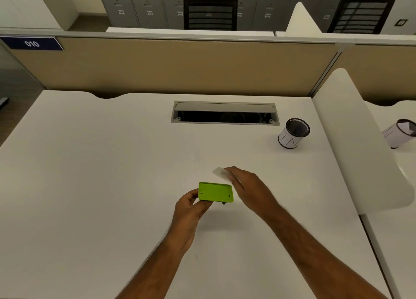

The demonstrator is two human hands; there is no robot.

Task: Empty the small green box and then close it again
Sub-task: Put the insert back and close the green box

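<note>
The small green box (215, 192) is a flat lime-green case with small holes near its corners. My left hand (193, 205) grips it by its left end and holds it a little above the white desk (112, 163), flat side up. A small dark piece (223, 203) shows under the box's lower right edge. My right hand (244, 183) is just right of and behind the box, and pinches a blurred, clear or whitish flat piece (221, 173), possibly the box's lid. I cannot see inside the box.
A black mesh pen cup (293, 133) wrapped in white paper stands at the back right of the desk. A cable hatch (225, 112) is open at the back centre. A white curved divider (360, 141) bounds the right side; a beige partition stands behind.
</note>
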